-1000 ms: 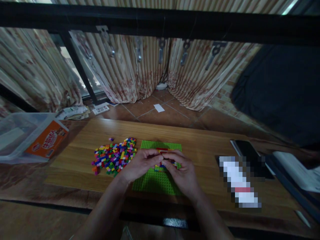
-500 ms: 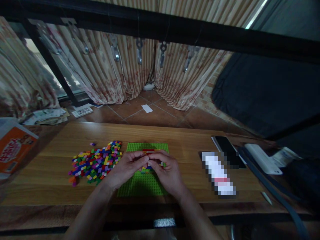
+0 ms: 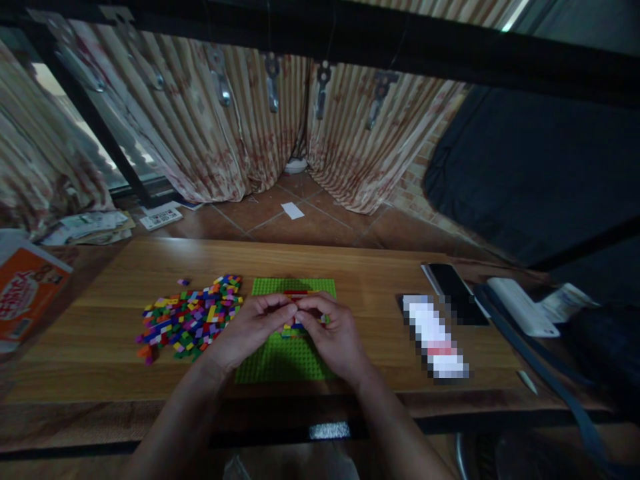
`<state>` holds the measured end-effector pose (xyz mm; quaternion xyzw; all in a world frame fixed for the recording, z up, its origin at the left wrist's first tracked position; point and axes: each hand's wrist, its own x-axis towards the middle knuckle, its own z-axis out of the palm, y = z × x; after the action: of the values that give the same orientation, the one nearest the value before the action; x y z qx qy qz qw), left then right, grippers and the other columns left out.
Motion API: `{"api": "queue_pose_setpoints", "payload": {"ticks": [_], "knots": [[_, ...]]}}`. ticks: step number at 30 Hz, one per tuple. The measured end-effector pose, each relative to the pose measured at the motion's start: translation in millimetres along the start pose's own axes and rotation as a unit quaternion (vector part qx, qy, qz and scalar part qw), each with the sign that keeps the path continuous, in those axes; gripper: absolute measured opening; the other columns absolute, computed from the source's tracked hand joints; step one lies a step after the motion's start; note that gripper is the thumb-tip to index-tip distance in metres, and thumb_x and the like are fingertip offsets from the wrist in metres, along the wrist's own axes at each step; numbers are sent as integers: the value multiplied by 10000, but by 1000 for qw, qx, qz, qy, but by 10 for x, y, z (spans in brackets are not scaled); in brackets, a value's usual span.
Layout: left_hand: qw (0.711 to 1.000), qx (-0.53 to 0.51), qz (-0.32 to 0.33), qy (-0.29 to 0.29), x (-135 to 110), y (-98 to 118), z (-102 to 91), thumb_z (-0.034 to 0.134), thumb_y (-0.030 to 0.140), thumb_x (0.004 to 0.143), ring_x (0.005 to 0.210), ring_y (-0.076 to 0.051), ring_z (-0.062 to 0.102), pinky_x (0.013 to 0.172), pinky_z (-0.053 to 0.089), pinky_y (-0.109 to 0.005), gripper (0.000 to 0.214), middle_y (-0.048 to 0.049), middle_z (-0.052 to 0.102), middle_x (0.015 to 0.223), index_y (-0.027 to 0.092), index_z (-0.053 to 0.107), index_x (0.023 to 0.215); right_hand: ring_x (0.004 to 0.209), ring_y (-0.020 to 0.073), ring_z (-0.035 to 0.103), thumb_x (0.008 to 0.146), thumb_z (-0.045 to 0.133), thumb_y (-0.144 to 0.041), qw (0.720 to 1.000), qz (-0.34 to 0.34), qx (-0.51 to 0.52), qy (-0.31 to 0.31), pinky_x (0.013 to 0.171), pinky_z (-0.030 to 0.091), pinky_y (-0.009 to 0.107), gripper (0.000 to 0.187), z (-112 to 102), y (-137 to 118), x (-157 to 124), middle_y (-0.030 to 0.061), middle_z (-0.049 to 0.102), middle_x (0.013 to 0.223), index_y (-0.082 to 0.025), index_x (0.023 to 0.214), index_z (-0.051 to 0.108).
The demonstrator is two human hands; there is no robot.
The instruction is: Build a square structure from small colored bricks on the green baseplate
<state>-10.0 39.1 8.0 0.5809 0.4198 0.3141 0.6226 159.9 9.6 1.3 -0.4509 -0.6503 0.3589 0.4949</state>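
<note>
A green studded baseplate (image 3: 280, 360) lies on the wooden table (image 3: 100, 320) in front of me. A few small bricks (image 3: 295, 292) are stuck on it near its far edge and under my fingers. My left hand (image 3: 250, 330) and my right hand (image 3: 333, 337) meet over the plate's middle, fingertips pinched together on something small that I cannot make out. A heap of small coloured bricks (image 3: 187, 320) lies just left of the plate, beside my left hand.
A dark phone (image 3: 455, 285) and a blurred-out oblong object (image 3: 435, 337) lie on the table's right part. An orange box (image 3: 23, 293) sits at the far left. Striped curtains, a tiled floor with papers, and a black frame bar stand beyond the table.
My hands stay pinched together over the plate. The view has swung to the right, so the bricks and plate sit further left in the picture.
</note>
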Motion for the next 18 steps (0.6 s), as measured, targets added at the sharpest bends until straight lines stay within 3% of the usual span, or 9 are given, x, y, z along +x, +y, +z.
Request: {"api": "queue_pose_setpoints", "payload": {"ticks": [14, 18], "knots": [[1000, -21, 1, -1, 15, -2, 43, 668, 397, 802, 673, -99, 490, 604, 365, -213, 257, 8, 625, 775, 167, 696, 911, 868, 151, 620, 862, 589, -137, 999, -2, -33, 4, 794, 469, 280, 149, -6, -26, 11, 10, 680, 877, -234, 867, 701], [999, -28, -23, 16, 15, 27, 53, 689, 407, 768, 643, -97, 479, 599, 362, -215, 268, 19, 599, 713, 150, 688, 845, 793, 146, 614, 856, 594, -177, 999, 22, -39, 26, 738, 475, 273, 122, -71, 4, 22, 12, 667, 849, -224, 863, 706]]}}
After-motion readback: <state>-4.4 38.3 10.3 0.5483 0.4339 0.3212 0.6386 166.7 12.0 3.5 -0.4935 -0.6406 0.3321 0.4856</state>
